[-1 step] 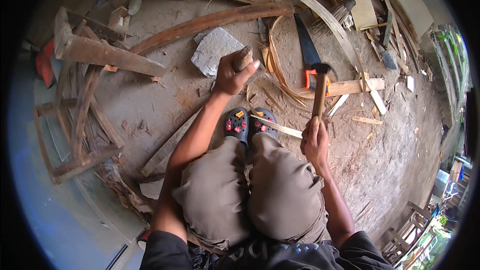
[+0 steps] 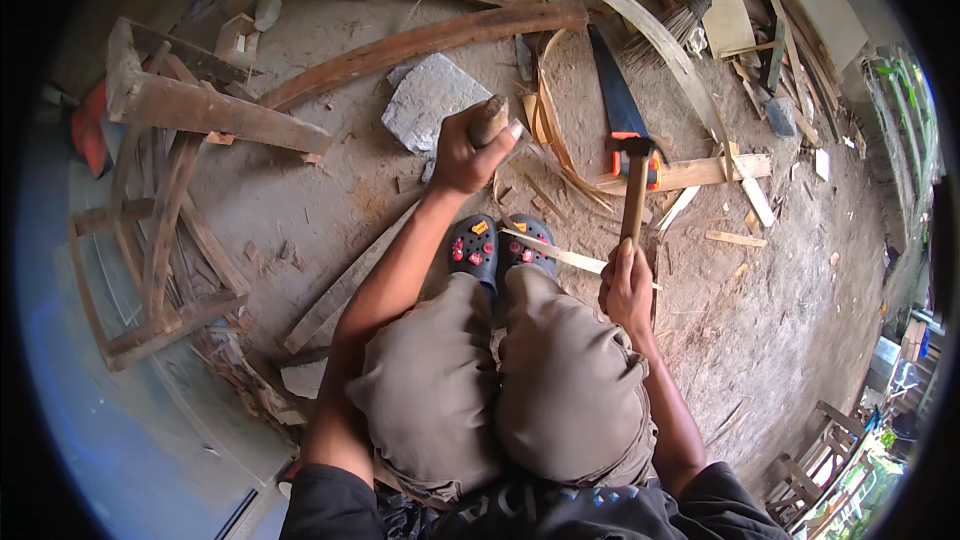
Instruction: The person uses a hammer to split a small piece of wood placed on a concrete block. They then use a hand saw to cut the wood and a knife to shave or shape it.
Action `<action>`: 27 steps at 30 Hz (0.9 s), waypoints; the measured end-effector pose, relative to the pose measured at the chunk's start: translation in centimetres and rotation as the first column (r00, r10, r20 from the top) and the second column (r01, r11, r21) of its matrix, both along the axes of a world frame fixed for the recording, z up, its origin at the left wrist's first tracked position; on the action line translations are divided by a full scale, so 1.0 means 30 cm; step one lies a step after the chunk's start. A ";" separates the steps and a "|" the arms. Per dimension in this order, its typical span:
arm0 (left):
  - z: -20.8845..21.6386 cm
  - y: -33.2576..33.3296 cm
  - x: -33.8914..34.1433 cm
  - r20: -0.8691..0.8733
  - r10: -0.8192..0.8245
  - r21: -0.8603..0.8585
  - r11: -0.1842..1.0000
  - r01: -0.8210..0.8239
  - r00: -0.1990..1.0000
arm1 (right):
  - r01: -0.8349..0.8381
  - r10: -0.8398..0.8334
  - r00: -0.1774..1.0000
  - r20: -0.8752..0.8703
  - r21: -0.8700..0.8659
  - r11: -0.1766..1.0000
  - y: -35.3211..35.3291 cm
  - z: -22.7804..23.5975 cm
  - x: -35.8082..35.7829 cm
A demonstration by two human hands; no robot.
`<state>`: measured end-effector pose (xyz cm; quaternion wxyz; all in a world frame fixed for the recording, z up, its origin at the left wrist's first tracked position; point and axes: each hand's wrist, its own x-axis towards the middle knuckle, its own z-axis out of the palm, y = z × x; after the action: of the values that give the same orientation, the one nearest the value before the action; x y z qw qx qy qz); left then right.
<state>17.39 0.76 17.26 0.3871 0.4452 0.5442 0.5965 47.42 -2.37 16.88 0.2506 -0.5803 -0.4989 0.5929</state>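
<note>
My left hand (image 2: 466,155) is closed round the upright wooden handle of a chisel (image 2: 489,120). Its rounded butt pokes out above my fist, and most of the lower end is hidden. In my right hand (image 2: 629,285) is a hammer (image 2: 635,195), gripped near the bottom of its wooden handle. The dark hammer head sits to the right of the chisel, well apart from it. Seen from above, the head overlaps the orange grip of a handsaw (image 2: 615,90) lying on the ground. A pale wood strip (image 2: 560,255) runs from my shoes toward my right hand.
A grey stone block (image 2: 430,100) lies beyond my left hand. Farther off is a long curved board (image 2: 430,45). Left stands a wooden frame (image 2: 220,120). A light plank (image 2: 700,173) and a bent strip (image 2: 670,55) lie right, with a broom (image 2: 685,20) and scrap wood behind.
The hammer head has dropped slightly toward me and a little to the left, and my right hand has shifted slightly with it. My left hand and the chisel have barely moved.
</note>
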 end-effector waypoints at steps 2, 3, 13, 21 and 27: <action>-0.015 0.016 0.045 -0.145 0.137 0.162 0.980 -0.113 0.980 | 0.037 -0.034 0.999 0.034 -0.095 0.995 -0.032 -0.088 0.024; -0.024 0.029 0.053 -0.168 0.174 0.168 0.975 -0.146 0.970 | 0.023 -0.018 0.998 0.064 -0.084 0.996 -0.035 -0.136 0.033; -0.241 -0.100 -0.160 0.590 0.730 -0.244 0.568 -0.786 0.345 | -0.257 0.202 0.913 0.354 0.115 0.960 -0.019 -0.276 0.063; 0.057 -0.181 -0.276 0.610 0.572 0.009 0.687 -0.727 0.548 | -0.429 0.133 0.740 0.659 0.311 0.848 0.049 -0.554 0.112; 0.001 -0.289 -0.298 0.620 0.545 0.067 0.680 -0.730 0.564 | -0.562 0.012 0.640 0.768 0.458 0.689 0.116 -0.569 -0.034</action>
<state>8.46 -7.91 17.29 0.2039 0.0772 0.4289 0.8766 46.40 1.12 -0.19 0.1192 -0.5386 -0.8231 0.1352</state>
